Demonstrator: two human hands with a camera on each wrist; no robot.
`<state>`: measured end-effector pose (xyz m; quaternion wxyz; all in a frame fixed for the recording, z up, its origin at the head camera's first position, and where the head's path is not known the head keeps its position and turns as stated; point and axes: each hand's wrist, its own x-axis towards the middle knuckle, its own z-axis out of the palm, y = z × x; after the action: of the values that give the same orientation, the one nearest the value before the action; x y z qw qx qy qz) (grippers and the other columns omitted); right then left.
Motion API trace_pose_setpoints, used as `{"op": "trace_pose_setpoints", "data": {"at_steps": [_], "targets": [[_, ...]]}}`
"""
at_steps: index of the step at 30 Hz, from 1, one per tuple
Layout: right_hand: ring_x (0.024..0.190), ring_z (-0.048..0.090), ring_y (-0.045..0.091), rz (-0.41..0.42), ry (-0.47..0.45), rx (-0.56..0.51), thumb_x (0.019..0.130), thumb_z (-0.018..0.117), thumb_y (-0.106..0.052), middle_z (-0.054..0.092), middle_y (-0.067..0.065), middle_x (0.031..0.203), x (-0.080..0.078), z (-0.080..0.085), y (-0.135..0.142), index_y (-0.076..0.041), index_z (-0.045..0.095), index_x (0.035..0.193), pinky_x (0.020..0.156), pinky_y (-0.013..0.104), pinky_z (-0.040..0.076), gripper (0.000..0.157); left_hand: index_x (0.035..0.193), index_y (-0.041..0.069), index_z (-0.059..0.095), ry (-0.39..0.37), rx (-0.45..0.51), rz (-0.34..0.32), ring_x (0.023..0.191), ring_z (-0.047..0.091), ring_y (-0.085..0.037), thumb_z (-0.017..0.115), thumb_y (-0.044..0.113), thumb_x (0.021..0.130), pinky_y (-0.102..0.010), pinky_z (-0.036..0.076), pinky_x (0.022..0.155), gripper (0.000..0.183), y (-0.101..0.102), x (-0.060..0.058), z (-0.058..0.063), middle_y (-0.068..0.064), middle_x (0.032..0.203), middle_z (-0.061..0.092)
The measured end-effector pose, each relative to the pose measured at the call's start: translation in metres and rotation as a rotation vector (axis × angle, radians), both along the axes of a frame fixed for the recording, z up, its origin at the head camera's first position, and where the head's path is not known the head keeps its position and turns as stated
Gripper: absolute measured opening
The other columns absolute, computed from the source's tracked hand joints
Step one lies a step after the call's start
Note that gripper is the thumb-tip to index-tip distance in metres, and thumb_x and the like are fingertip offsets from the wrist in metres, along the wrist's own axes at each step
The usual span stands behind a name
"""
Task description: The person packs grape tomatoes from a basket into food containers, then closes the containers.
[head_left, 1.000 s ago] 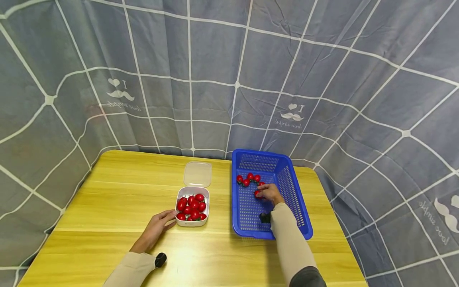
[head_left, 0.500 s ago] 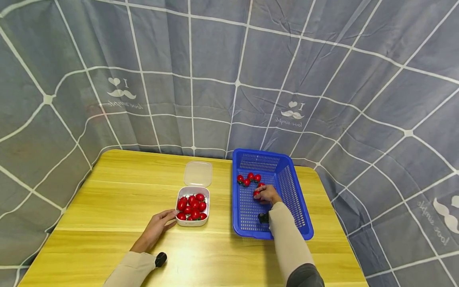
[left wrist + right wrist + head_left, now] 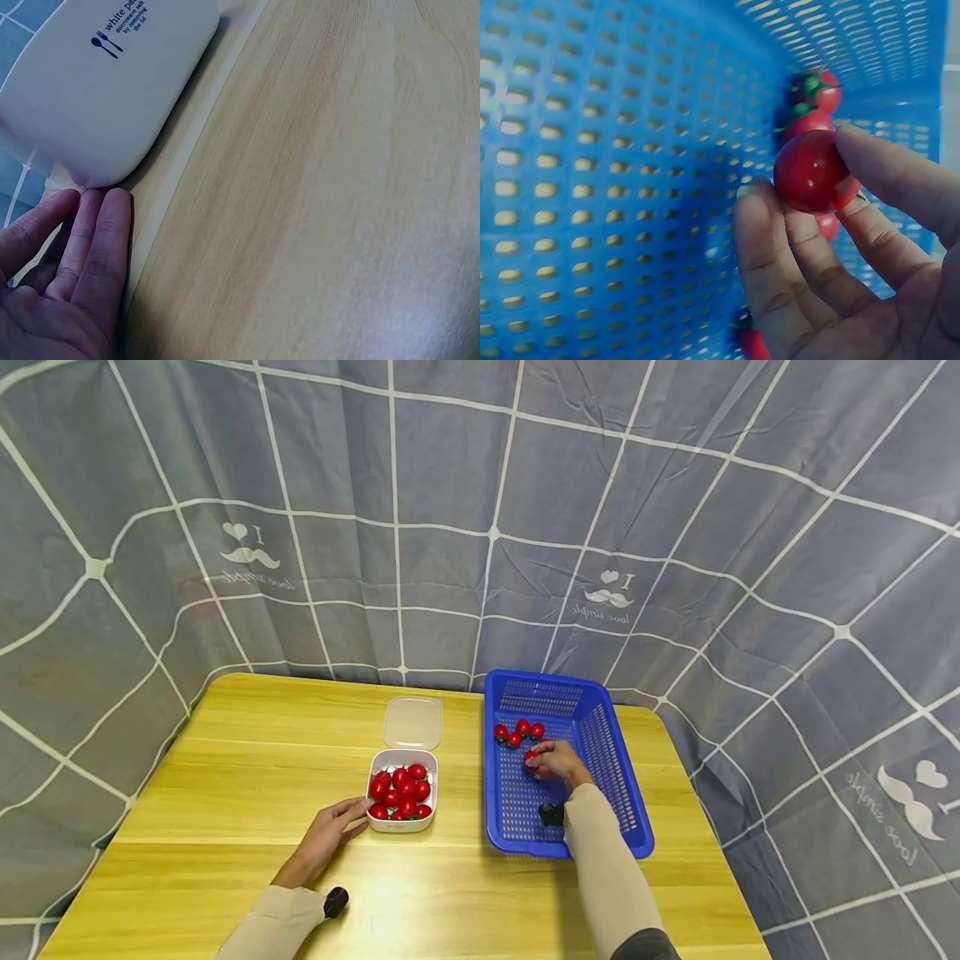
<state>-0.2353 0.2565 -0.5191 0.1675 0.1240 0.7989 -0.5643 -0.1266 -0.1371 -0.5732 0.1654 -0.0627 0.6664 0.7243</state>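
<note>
In the right wrist view a red cherry tomato (image 3: pixel 810 172) is pinched between the thumb and fingers of my right hand (image 3: pixel 561 763), inside the blue plastic basket (image 3: pixel 492 793). Several other cherry tomatoes (image 3: pixel 514 740) lie toward the basket's far end. To the left stands a small white food box (image 3: pixel 400 827), with several red cherry tomatoes (image 3: pixel 392 798) in it. My left hand (image 3: pixel 324 842) rests beside it, and its fairly straight fingertips touch the box's lower left corner. Printed lettering and a fork-and-spoon mark show on the box's side in the left wrist view.
A translucent lid (image 3: pixel 414 723) lies flat just behind the white box. The wooden table (image 3: pixel 262 752) extends around box and basket. Behind it hangs a grey checked curtain (image 3: pixel 442 568). The basket's raised walls surround my right hand.
My right hand has shifted slightly left and away from me within the basket, carrying the cherry tomato. My left hand stays at the white box.
</note>
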Motion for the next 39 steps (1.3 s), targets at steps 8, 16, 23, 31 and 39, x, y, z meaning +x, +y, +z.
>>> {"op": "trace_pose_setpoints", "data": {"at_steps": [8,16,23,31,39], "targets": [[0.069,0.067,0.020,0.052,0.048,-0.085,0.087,0.065,0.005,0.068,0.011,0.080,0.012,0.035,-0.014,0.015,0.057,0.105,0.077,0.042,0.061,0.023,0.140,-0.015,0.034,-0.004,-0.012,-0.007,0.134,0.036,-0.038,0.053,0.030,0.100,-0.033,0.047,0.104,0.062,-0.001,-0.001,0.001,-0.030,0.145,0.035],[0.073,0.068,0.021,0.063,0.036,-0.161,0.087,0.065,0.005,0.067,0.009,0.082,0.010,0.029,-0.021,0.014,0.055,0.109,0.090,0.054,0.052,0.026,0.140,-0.014,0.035,-0.007,-0.004,-0.009,0.135,0.035,-0.038,0.052,0.029,0.101,-0.034,0.046,0.105,0.061,-0.001,0.000,0.003,-0.029,0.146,0.035],[0.073,0.068,0.020,0.124,0.076,-0.227,0.088,0.063,0.006,0.068,0.012,0.086,0.018,0.041,-0.033,0.016,0.056,0.109,0.089,0.054,0.052,0.025,0.140,-0.014,0.034,0.000,-0.009,-0.017,0.136,0.034,-0.039,0.052,0.031,0.100,-0.036,0.045,0.106,0.063,-0.001,0.001,0.003,-0.029,0.146,0.033],[0.074,0.067,0.017,0.184,0.120,-0.275,0.088,0.063,0.006,0.068,0.011,0.086,0.029,0.051,-0.049,0.019,0.055,0.112,0.090,0.058,0.049,0.028,0.140,-0.014,0.035,0.005,-0.013,-0.011,0.136,0.034,-0.038,0.052,0.030,0.101,-0.033,0.046,0.105,0.062,0.000,0.001,0.002,-0.029,0.146,0.034],[0.079,0.069,0.024,0.199,0.109,-0.282,0.088,0.065,0.005,0.068,0.017,0.095,0.035,0.059,-0.069,0.017,0.057,0.116,0.084,0.050,0.056,0.032,0.140,-0.015,0.034,0.010,-0.005,-0.015,0.136,0.033,-0.039,0.052,0.029,0.101,-0.034,0.046,0.105,0.061,0.000,0.002,0.002,-0.030,0.146,0.033]]}}
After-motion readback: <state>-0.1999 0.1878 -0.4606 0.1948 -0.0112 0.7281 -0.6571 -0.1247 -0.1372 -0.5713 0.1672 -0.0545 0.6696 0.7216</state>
